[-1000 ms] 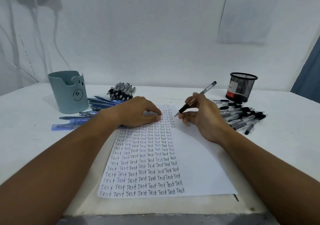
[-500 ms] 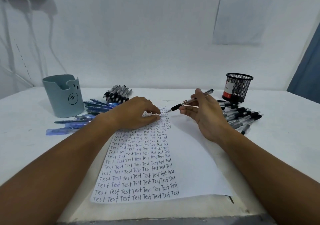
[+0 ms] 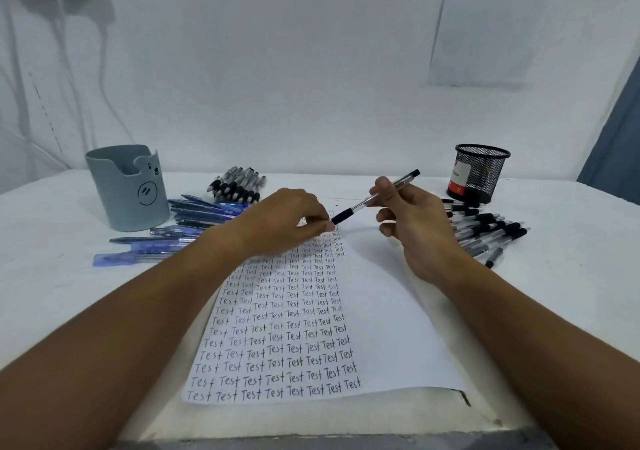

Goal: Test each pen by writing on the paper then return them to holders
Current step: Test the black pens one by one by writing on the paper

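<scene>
- Step in hand, as I judge it: the pen [image 3: 375, 197] is lifted off the paper [image 3: 388, 311] and its dark end points at my left hand [image 3: 282, 223]; this reads as capping or a hand-over after a test. I cannot tell whether that dark end is a cap or the grip section.
- Right hand [image 3: 414, 228]: thumb and forefinger pinch the clear barrel of the pen near its middle; the other fingers hang loosely curled below it. The pen is tilted, far end up toward the right.
- Left hand: rests on the far left part of the paper, fingers curled, fingertips pinched together just beside the pen's dark end. Whether they hold a small part such as a cap I cannot tell.
- Next move calls for: bringing the dark end and the left fingertips into line, then carrying the pen to a holder.
- Holders: mesh cup [image 3: 479, 172] at far right; grey cup [image 3: 126, 190] at far left. Both stand upright.
- Open room: the right half of the paper is blank.
- Obstacles: black pens [image 3: 485, 231] lie loose just right of my right hand, before the mesh cup; blue pens [image 3: 194, 217] lie between the grey cup and my left hand; a further bundle [image 3: 239, 183] lies at the far side.
- Edge: the near edge of the table [image 3: 52, 276] runs just below the paper.
</scene>
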